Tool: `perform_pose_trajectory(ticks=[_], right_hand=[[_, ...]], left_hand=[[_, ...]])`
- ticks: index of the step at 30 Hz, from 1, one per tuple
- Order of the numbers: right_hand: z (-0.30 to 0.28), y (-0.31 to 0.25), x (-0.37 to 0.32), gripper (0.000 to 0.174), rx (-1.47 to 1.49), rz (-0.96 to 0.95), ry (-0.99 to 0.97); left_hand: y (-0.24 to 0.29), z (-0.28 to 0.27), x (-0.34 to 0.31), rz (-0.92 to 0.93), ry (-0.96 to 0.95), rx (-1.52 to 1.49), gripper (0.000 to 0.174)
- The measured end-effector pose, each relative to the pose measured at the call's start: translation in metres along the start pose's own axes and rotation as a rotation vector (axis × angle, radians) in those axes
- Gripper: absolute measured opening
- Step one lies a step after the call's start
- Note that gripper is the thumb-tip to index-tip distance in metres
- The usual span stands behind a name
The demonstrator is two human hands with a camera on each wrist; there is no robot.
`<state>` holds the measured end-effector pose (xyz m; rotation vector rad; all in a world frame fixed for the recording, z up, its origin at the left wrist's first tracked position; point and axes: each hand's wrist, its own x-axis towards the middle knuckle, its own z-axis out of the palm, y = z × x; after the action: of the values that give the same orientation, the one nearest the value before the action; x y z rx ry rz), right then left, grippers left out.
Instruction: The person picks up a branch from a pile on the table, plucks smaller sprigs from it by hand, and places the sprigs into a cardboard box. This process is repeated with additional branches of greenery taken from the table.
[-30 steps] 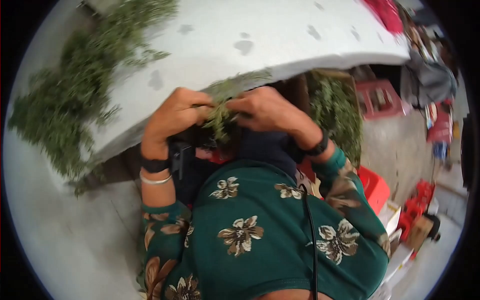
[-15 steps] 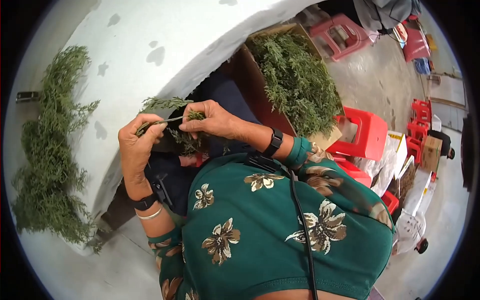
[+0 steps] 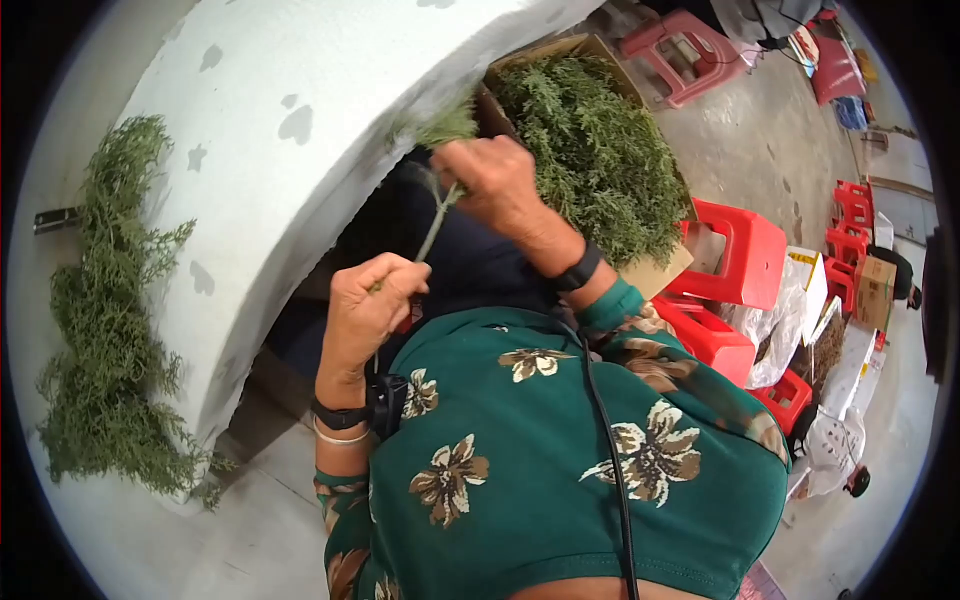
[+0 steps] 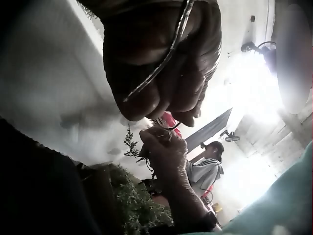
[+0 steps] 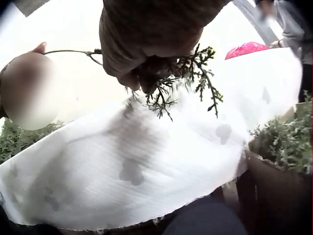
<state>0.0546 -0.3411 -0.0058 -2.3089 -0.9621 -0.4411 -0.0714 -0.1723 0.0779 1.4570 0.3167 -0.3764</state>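
Observation:
A green stem [image 3: 434, 228] stretches between my two hands in the head view. My left hand [image 3: 370, 295], fingers curled, grips its lower end; in the left wrist view the thin stem [image 4: 164, 66] crosses that palm. My right hand [image 3: 490, 180] holds the leafy end higher up, close to the table edge. Feathery leaves [image 3: 450, 125], blurred, stick out beyond the right fist. The right wrist view shows leafy tips [image 5: 208, 81] under those fingers, which hide part of the sprig.
White table [image 3: 250, 170] ahead, with a pile of green sprigs [image 3: 105, 330] along its left end. A cardboard box [image 3: 681, 180] full of greenery [image 3: 590, 150] stands right of my lap. Red stools [image 3: 735, 255] lie further right. Another person [image 4: 208, 169] stands beyond.
My hands, close together over the sprig before, have moved apart; the right went up and right, the left came down toward my body. The view has swung toward the box.

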Motion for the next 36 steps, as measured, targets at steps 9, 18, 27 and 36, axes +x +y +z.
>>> perform_pose_trajectory(ticks=[9,18,27,36], right_hand=[[-0.013,0.002,0.003,0.019,0.156,0.065,0.045],[-0.008,-0.027,-0.007,0.017,0.843,0.291,-0.495],[-0.04,0.002,0.005,0.013,0.109,0.232,-0.105],[-0.103,0.171,-0.006,0.024,0.003,0.77,0.178]], left_hand=[[-0.008,-0.008,0.004,0.386,0.001,0.029,0.015],[0.025,0.005,0.009,0.515,-0.072,-0.398,0.013],[0.0,0.045,0.021,0.514,-0.209,-0.139,0.017],[0.006,0.053,0.019,0.705,-0.295,0.131,0.018]])
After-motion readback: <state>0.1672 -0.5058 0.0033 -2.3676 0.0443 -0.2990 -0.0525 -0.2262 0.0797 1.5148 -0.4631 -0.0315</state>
